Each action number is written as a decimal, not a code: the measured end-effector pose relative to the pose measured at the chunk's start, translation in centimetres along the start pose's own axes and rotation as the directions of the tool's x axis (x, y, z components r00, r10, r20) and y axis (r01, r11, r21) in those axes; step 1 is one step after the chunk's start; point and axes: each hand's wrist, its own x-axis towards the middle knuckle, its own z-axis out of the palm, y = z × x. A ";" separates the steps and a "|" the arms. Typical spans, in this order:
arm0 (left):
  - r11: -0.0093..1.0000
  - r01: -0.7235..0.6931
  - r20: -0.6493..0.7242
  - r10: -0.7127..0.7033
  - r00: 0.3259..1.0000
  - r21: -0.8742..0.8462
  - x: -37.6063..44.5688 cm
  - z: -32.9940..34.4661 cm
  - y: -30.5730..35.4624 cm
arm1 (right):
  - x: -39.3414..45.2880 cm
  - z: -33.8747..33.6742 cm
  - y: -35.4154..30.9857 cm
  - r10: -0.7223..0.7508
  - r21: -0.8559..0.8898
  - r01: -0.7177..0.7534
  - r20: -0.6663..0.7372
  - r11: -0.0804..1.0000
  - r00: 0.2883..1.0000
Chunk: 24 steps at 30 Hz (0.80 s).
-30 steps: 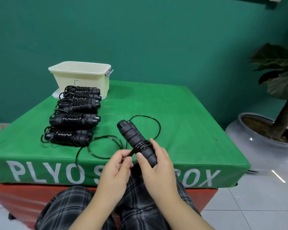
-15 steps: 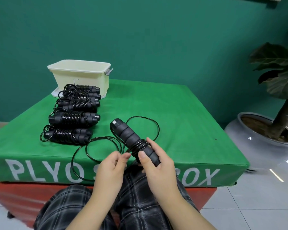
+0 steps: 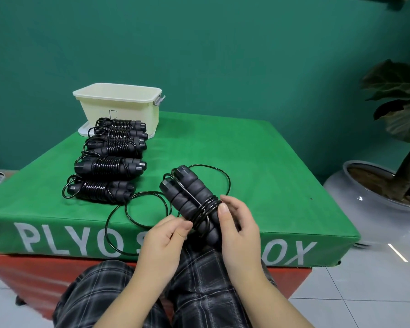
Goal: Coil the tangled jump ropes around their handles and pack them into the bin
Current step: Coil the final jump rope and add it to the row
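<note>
Right grip (image 3: 240, 223): clasps paired black handles (image 3: 189, 200), few rope (image 3: 133, 209) turns wound. Left grip (image 3: 162, 242): pinches rope beside them. Five coiled ropes (image 3: 109, 165) and cream bin (image 3: 118, 104) on green worktop (image 3: 258, 166), printed "PLYO", "OX".

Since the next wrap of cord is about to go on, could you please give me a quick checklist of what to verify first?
1. Handle pair held together by right hand: ok.
2. Left hand pinching the cord: ok.
3. Existing turns sit close together on the handles: ok.
4. Loose cord free of the nearest coiled rope: cannot tell; one loop lies right beside it.
5. Slack hanging over the box front edge: not ok, it could snag.
6. Room left in the bin: cannot tell, inside hidden.
</note>
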 end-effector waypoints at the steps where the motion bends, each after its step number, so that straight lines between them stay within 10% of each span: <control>1: 1.000 0.005 -0.018 -0.005 1.000 0.021 -0.1 0.0 0.0 | 0.0 0.0 0.1 -0.092 -0.119 0.090 -0.014 0.989 0.996; 10: 0.998 0.053 -0.055 -0.056 0.997 -0.042 0.3 -1.0 0.9 | -0.8 0.3 -0.5 -0.152 -0.520 0.306 0.317 0.797 0.936; 24: 0.999 0.021 0.147 -0.014 0.989 -0.046 -0.3 -0.3 1.2 | -0.3 -0.2 -0.4 -0.057 -0.584 0.230 0.299 0.778 0.953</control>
